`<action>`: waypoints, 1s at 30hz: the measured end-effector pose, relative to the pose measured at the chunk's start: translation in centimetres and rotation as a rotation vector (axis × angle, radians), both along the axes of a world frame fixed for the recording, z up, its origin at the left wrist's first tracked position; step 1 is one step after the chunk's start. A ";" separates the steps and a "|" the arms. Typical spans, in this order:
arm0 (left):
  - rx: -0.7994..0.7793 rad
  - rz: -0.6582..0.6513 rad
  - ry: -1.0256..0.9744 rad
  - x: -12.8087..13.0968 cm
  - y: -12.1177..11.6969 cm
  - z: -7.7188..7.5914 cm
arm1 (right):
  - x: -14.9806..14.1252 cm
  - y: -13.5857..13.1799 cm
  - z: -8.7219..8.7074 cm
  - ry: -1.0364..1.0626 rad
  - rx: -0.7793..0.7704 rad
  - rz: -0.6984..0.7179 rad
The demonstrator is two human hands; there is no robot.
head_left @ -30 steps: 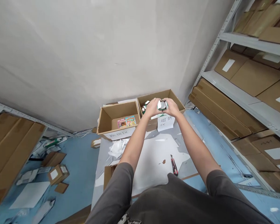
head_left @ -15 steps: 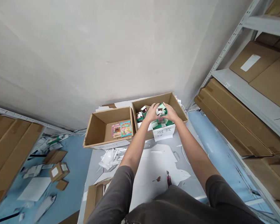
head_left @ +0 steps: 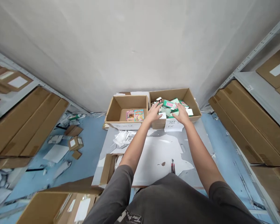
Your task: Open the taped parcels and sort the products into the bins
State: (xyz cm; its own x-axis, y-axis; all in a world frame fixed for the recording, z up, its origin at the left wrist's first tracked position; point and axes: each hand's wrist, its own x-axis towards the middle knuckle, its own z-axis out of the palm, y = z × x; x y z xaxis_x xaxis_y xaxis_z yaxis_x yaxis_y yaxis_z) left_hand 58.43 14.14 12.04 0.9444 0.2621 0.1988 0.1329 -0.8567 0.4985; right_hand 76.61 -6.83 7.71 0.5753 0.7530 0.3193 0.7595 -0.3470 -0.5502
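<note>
Both hands are over the front of the right cardboard box (head_left: 193, 102) on the table. My left hand (head_left: 154, 113) has its fingers apart at the box's front left, close to the small cartons. My right hand (head_left: 182, 114) is spread at the front middle, above the paper sign (head_left: 174, 125) with handwriting. Several small green and white cartons (head_left: 169, 104) lie loosely heaped between and beyond my fingers. Neither hand holds anything. Beside it, the left cardboard box (head_left: 112, 113) contains colourful flat booklets (head_left: 138, 115).
A red and black box cutter (head_left: 173, 167) lies on the table (head_left: 158, 152). Crumpled white plastic (head_left: 123, 138) sits left of it, near a small open carton (head_left: 106, 169). Shelves with long cardboard boxes (head_left: 247, 121) stand on both sides. Small boxes (head_left: 76, 143) and scraps litter the floor.
My hands have parted and drawn back toward the box's front edge, letting go of the small cartons they were around. Those cartons now lie in the heap. The view has tilted and shifted left.
</note>
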 end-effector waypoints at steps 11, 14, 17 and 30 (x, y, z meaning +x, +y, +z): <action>0.020 0.182 -0.008 -28.6 2.3 -1.0 | -24.8 5.4 0.4 -0.026 -0.012 0.179; -0.002 0.240 0.034 -38.2 3.1 -2.3 | -34.5 7.8 -0.7 0.010 -0.033 0.233; -0.033 0.290 0.088 -46.7 3.5 -3.6 | -43.4 9.5 -2.3 0.056 -0.074 0.284; -0.159 0.208 0.358 -57.1 -3.9 -13.0 | -57.5 3.2 -12.1 0.150 -0.315 0.227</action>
